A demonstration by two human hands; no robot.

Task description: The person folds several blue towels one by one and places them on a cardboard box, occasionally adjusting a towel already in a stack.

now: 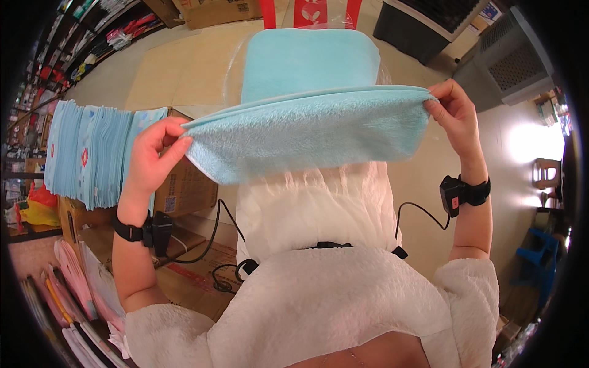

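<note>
With fingers (178, 149) of left hand (149, 161) and right hand (456, 118), pinching blue towel (313, 133) ends now, possibly skewing layers through uneven pull!

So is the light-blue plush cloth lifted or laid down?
Lifted: left fingers and right fingers pinch opposite ends of the cloth.

You've got on an off-white, fuzzy, short-slv top (331, 288); at its neckline (402, 328), a thin chain (353, 354) w/ tiny beads. Fwd of the top: your white, gathered, semi-sheer skirt (313, 211). Along the top's front hem, a flat blk pc (331, 245), plus a small blk clip (400, 253) either side. Beyond the top's L slv (169, 334), your blk wrist strap (127, 231) carries a blk box (161, 234); beyond its R slv (471, 297), a matching strap (477, 193) + box (450, 189), this one w/ a reddish label (454, 202). Thin blk cables (216, 232) run from both boxes toward the top's hem.
</note>
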